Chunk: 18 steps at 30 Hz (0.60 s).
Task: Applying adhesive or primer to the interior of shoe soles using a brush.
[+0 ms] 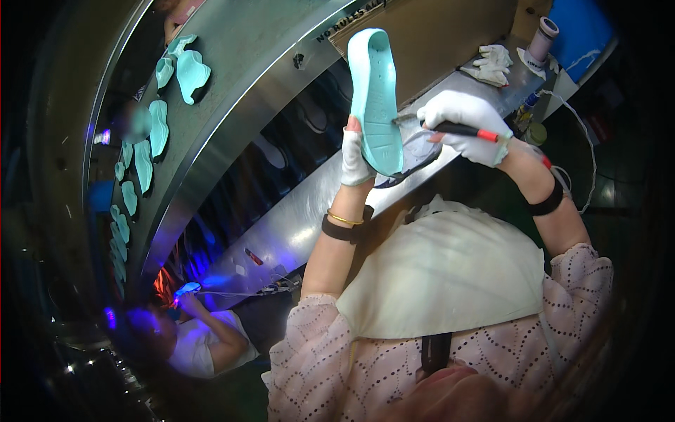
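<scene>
My left hand (356,156), in a white glove with a bare thumb tip, grips the lower left edge of a turquoise shoe sole (382,91). The sole stands nearly upright, its hollowed side showing. In my right hand (467,123), also white-gloved, is a slim tool with a black and red handle (465,131). Its thin end reaches the sole's right edge; I cannot tell whether it touches, nor make out its tip. Below that hand lies a dark-rimmed piece with a pale grey inside (422,152), partly hidden by the sole.
Several turquoise soles (143,165) lie along the curved green belt (232,42) at left. A metal ledge (281,225) runs alongside. White gloves (490,65) and a pale cylindrical container (543,41) sit at upper right. Another person (204,341) works under blue light at lower left.
</scene>
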{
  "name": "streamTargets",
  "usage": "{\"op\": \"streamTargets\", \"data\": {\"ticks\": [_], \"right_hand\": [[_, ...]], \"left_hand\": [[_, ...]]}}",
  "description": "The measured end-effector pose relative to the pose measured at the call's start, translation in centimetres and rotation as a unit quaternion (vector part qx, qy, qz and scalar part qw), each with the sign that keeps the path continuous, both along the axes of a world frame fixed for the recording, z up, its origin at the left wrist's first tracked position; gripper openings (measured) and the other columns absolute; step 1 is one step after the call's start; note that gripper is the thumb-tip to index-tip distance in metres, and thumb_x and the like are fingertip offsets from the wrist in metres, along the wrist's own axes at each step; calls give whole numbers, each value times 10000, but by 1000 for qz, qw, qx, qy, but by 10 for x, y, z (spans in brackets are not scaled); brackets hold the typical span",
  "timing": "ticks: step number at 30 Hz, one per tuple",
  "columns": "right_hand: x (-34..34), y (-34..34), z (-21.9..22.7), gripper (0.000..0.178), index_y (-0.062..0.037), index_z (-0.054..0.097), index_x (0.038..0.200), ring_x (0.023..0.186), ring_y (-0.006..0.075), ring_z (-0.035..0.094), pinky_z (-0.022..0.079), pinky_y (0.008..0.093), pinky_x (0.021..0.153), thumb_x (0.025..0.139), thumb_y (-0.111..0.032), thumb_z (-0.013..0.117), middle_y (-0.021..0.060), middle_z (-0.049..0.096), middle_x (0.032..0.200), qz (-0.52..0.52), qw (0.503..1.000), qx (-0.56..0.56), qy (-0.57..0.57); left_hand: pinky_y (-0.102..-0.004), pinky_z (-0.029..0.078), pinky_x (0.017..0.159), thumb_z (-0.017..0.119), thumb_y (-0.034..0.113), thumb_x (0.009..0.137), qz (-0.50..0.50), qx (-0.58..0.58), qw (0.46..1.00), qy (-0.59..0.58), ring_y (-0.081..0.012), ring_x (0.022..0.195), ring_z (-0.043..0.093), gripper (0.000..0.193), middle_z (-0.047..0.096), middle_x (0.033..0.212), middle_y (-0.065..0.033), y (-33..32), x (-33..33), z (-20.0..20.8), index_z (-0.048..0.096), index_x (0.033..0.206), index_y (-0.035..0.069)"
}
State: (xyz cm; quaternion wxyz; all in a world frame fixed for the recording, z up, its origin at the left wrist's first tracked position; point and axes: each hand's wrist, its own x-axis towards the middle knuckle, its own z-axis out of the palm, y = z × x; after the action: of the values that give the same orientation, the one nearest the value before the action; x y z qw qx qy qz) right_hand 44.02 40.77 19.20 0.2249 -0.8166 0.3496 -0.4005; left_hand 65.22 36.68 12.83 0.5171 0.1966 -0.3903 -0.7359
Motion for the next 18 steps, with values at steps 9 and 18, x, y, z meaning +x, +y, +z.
{"op": "streamTargets", "data": {"ticks": [9,18], "right_hand": [[14,-5,9,169,-48,609,761,582,91,541,438,224,557,842,-195,593,5,583,681,-85,919,367,-113],[-8,-24,13,320,-61,586,938,791,136,596,424,218,649,899,-361,480,51,612,891,-90,852,271,-439]], "left_hand": [[-325,481,806,328,569,875,-32,-54,998,-16,-229,950,580,665,575,1081,-165,-7,-1,9,460,1210,10],[-458,488,807,193,606,878,-52,-41,987,144,-377,961,551,737,529,1104,-242,-69,21,113,368,1280,14]]}}
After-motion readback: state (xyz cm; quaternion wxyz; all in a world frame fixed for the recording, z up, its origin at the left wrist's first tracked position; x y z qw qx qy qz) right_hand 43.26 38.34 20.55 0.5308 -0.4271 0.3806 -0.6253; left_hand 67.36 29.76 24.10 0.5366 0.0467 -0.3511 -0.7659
